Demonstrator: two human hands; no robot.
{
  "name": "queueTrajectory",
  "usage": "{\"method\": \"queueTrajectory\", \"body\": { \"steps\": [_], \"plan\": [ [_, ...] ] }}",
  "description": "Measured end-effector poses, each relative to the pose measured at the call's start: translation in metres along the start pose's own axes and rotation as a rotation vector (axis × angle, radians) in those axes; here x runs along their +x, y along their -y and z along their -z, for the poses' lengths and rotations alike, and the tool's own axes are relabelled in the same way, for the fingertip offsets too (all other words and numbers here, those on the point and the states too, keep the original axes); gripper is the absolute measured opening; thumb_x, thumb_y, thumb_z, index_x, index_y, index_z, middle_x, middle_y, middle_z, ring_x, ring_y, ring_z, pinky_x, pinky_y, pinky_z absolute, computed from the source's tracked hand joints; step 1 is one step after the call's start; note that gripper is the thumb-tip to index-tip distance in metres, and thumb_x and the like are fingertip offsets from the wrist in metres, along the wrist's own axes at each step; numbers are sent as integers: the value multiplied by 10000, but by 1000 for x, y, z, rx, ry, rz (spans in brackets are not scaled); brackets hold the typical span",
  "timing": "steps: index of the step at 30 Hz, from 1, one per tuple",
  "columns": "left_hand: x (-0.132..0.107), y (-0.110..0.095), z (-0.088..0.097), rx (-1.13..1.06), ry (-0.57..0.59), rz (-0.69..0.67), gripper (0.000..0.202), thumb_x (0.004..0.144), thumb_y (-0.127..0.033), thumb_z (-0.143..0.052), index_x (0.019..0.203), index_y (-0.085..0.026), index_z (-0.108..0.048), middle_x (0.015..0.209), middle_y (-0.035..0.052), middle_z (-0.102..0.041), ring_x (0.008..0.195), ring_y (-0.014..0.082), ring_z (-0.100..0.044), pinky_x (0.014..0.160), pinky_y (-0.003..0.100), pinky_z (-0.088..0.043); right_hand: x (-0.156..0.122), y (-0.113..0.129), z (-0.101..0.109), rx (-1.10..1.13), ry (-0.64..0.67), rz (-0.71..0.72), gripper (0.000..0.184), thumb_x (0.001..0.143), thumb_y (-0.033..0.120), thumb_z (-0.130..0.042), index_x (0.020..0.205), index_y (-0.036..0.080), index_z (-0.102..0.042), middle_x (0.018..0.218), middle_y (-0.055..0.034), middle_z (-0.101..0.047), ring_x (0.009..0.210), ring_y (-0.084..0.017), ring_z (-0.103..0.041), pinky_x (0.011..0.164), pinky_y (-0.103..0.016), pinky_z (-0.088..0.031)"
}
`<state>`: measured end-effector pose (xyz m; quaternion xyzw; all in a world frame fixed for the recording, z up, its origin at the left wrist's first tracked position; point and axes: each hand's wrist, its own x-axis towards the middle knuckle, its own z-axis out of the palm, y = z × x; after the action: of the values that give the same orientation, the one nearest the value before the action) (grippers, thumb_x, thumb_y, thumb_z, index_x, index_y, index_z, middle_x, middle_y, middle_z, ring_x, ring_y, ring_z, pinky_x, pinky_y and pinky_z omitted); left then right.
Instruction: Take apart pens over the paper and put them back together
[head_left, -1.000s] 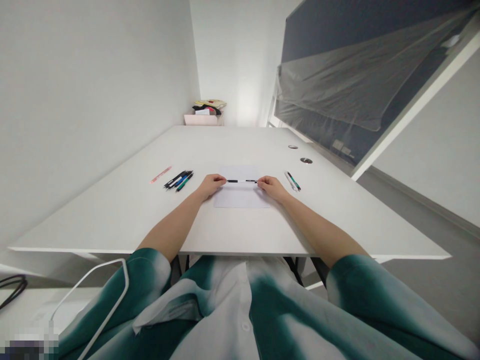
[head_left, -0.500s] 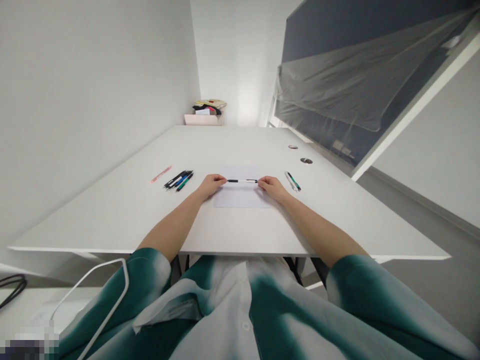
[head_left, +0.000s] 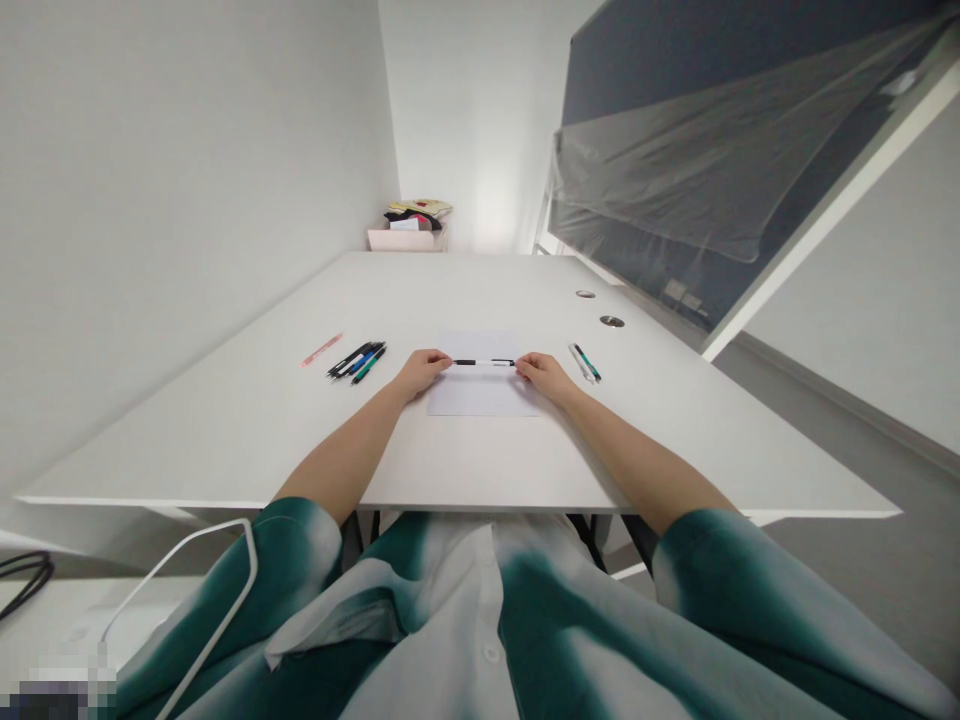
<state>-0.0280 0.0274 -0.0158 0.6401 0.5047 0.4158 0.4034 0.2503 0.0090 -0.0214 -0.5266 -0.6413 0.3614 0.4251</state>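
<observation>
A black-and-white pen (head_left: 484, 362) lies level across the view, its two ends between my hands. My left hand (head_left: 424, 370) pinches the dark tip end. At the other end, the fingers of my right hand (head_left: 541, 372) are closed on the pen's clip end. Beneath the pen is a sheet of white paper (head_left: 484, 398) on the table. Left of my left hand sits a group of several pens (head_left: 358, 360), black, blue and green. To the right of my right hand, a white pen (head_left: 581, 364) and a green-and-black pen (head_left: 588, 363) rest side by side.
A pink pen-like stick (head_left: 322, 350) lies at the far left of the white table (head_left: 225, 440). Two round grommets (head_left: 612, 321) are set in the tabletop at right. A pink box (head_left: 405, 239) with cloth items stands at the far end. A dark, plastic-covered panel (head_left: 660, 170) leans at right.
</observation>
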Motion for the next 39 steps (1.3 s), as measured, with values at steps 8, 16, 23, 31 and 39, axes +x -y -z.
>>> {"method": "queueTrajectory", "body": {
  "steps": [8, 16, 23, 31, 39],
  "plan": [
    [0, -1, 1, 28, 13, -9, 332, 673, -433, -693, 815, -134, -715, 645, 11, -583, 632, 131, -454, 623, 293, -341, 0, -2, 0, -2, 3, 6, 255, 759, 424, -633, 739, 171, -609, 653, -14, -611, 618, -128, -497, 626, -258, -405],
    [1, 1, 0, 45, 18, -19, 330, 688, -443, -672, 808, -139, -717, 639, 9, -575, 618, 129, -438, 602, 287, -322, -1, 1, 0, -7, 1, -7, 240, 763, 406, -617, 713, 172, -599, 618, -1, -586, 581, -121, -471, 602, -259, -383],
    [1, 1, 0, 49, 24, -31, 299, 700, -425, -650, 777, -142, -709, 603, -8, -535, 587, 120, -407, 580, 282, -298, -2, 3, 0, -4, 6, -8, 261, 762, 430, -618, 710, 176, -598, 615, -4, -584, 589, -127, -474, 605, -264, -383],
    [1, 1, 0, 87, 22, -20, 332, 706, -463, -636, 782, -147, -702, 599, -8, -519, 589, 126, -409, 575, 283, -293, -2, 5, 1, -11, 17, -1, 267, 771, 428, -615, 679, 179, -582, 593, 4, -557, 579, -125, -455, 582, -261, -364],
    [1, 1, 1, 102, 21, -28, 360, 714, -486, -624, 795, -145, -709, 603, 0, -536, 594, 132, -423, 578, 283, -309, -3, 5, 1, -41, 19, 13, 332, 767, 500, -608, 675, 183, -586, 574, 9, -538, 572, -126, -443, 574, -261, -353]
  ]
}}
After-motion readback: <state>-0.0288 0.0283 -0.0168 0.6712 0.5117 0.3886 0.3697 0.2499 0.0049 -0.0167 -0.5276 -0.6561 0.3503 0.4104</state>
